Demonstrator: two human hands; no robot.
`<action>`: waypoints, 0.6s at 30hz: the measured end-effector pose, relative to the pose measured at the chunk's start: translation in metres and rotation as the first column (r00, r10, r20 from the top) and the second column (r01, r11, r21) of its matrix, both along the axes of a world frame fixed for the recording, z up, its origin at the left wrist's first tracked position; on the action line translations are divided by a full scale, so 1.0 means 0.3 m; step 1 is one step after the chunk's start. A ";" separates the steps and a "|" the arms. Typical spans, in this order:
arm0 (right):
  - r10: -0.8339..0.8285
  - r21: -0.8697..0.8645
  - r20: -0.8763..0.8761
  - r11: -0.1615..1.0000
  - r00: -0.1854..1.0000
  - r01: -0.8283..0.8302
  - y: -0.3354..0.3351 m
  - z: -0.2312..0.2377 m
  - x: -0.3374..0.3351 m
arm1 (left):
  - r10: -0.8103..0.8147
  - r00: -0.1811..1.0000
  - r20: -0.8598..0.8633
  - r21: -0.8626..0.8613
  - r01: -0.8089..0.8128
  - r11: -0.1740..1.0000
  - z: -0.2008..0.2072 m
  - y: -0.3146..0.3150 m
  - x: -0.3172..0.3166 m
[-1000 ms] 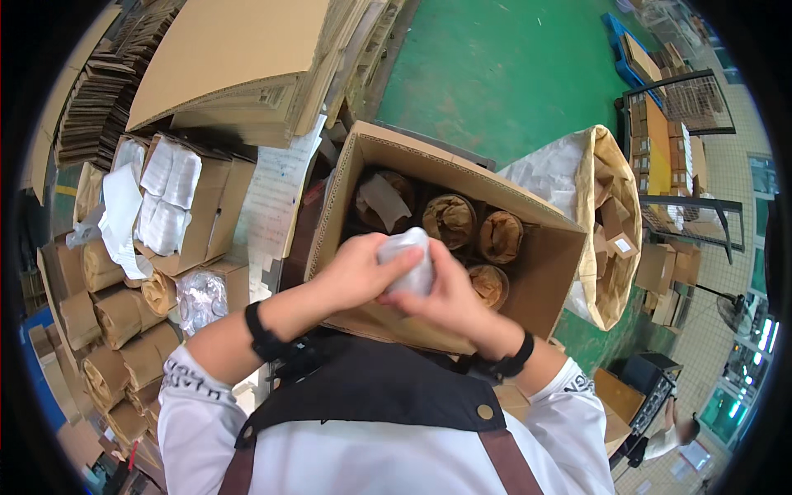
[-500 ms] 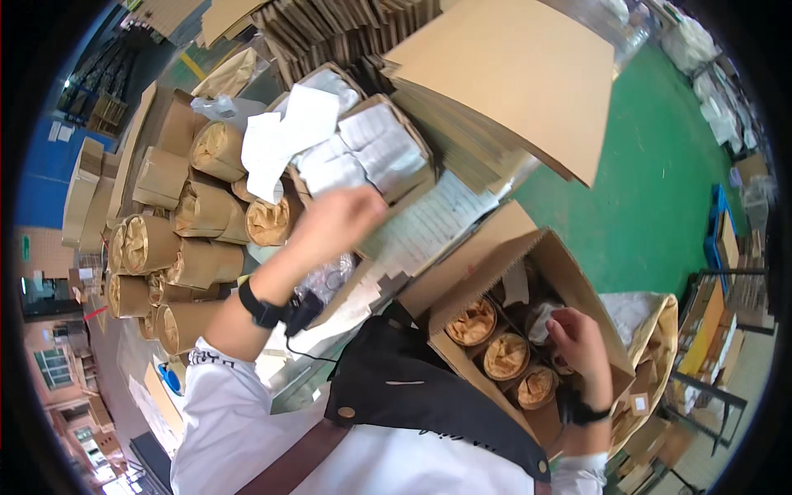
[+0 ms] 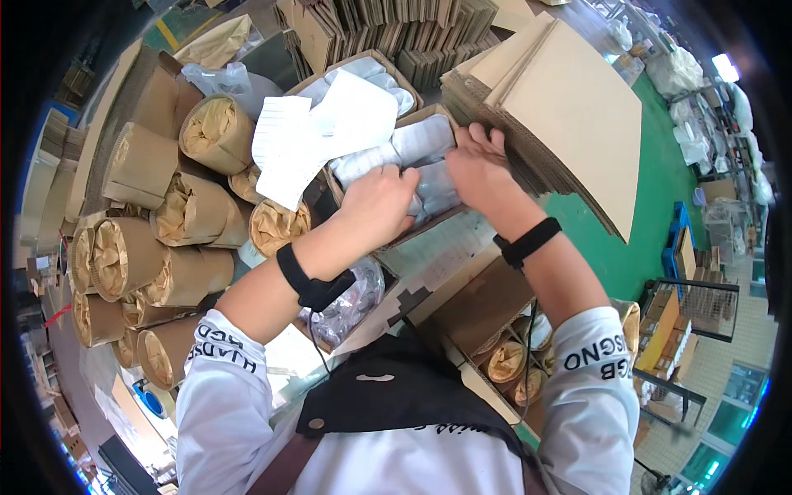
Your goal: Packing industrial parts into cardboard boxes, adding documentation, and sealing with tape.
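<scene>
A cardboard carton (image 3: 397, 241) at the upper middle holds white, plastic-wrapped bundles (image 3: 421, 139) in a row. My left hand (image 3: 381, 202) is closed at the near left of this carton, its curled fingers on the greyish wrapped bundle (image 3: 437, 188) between my hands. From the right, my right hand (image 3: 481, 165) bends over the same bundle, fingers curled at the carton's far right edge. Its fingertips are partly hidden. White paper sheets (image 3: 356, 111) lie across the carton's left part and a second carton (image 3: 388, 59) of bundles behind it.
Brown cardboard tubes (image 3: 194, 206) stuffed with crumpled paper are stacked at left. Flat cardboard sheets (image 3: 569, 107) jut out at upper right. Below my right forearm stands an open box (image 3: 478, 297) with paper-stuffed tubes. A clear plastic bag (image 3: 351, 301) lies beneath my left wrist.
My right hand has left the open box at lower right and come up to the carton of bundles. My left hand has moved right, onto a bundle. The view has shifted.
</scene>
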State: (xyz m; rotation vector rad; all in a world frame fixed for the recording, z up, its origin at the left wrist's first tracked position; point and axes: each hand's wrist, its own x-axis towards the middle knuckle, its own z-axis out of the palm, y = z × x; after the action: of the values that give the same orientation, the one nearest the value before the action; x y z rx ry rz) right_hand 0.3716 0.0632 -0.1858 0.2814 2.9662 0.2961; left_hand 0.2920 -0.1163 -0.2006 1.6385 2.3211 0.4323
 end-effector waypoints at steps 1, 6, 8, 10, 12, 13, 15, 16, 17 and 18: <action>0.000 -0.008 0.036 1.000 0.999 0.000 0.003 0.011 -0.015 | -0.017 0.999 -0.052 0.024 0.018 1.000 0.001 0.008 -0.009; -0.081 -0.313 -0.116 0.949 0.990 0.041 -0.011 0.043 0.048 | -0.061 0.995 0.074 0.226 0.043 0.973 -0.102 -0.044 -0.021; -0.194 -0.500 -0.125 0.859 0.973 0.107 -0.016 0.062 0.069 | -0.031 0.987 0.159 0.177 0.003 0.984 -0.080 -0.047 -0.019; -0.354 -0.698 -0.135 0.697 0.925 0.165 -0.020 0.072 0.100 | -0.005 0.972 0.233 0.125 -0.025 0.992 -0.069 -0.041 -0.011; -0.379 -0.690 -0.220 0.712 0.899 0.131 -0.023 0.021 0.139 | -0.038 0.973 0.230 0.225 -0.016 0.974 -0.064 -0.012 -0.004; -0.382 -0.675 -0.303 0.733 0.873 0.086 -0.023 -0.001 0.152 | 0.027 0.965 0.261 0.166 -0.072 0.983 -0.070 0.011 0.002; -0.401 -0.723 -0.406 0.691 0.821 -0.020 -0.038 -0.003 0.173 | 0.016 0.985 0.173 0.131 -0.039 0.991 -0.087 0.025 -0.005; -0.372 -0.691 -0.505 0.715 0.779 -0.106 -0.046 0.004 0.192 | -0.027 0.995 0.098 0.142 0.013 0.990 -0.102 0.021 -0.012; -0.429 -0.741 -0.504 0.661 0.749 -0.120 -0.049 0.032 0.237 | -0.051 0.993 0.104 0.127 0.038 0.991 -0.101 0.028 -0.008; -0.445 -0.745 -0.533 0.649 0.720 -0.151 -0.055 0.079 0.313 | -0.084 0.995 0.056 0.133 0.076 0.988 -0.107 0.016 -0.019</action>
State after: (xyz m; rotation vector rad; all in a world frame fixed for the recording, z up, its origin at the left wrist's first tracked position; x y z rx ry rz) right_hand 0.4657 0.0466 -0.1621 0.6449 3.3210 -1.3682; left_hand 0.2863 -0.1115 -0.2328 1.7452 2.2160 0.6197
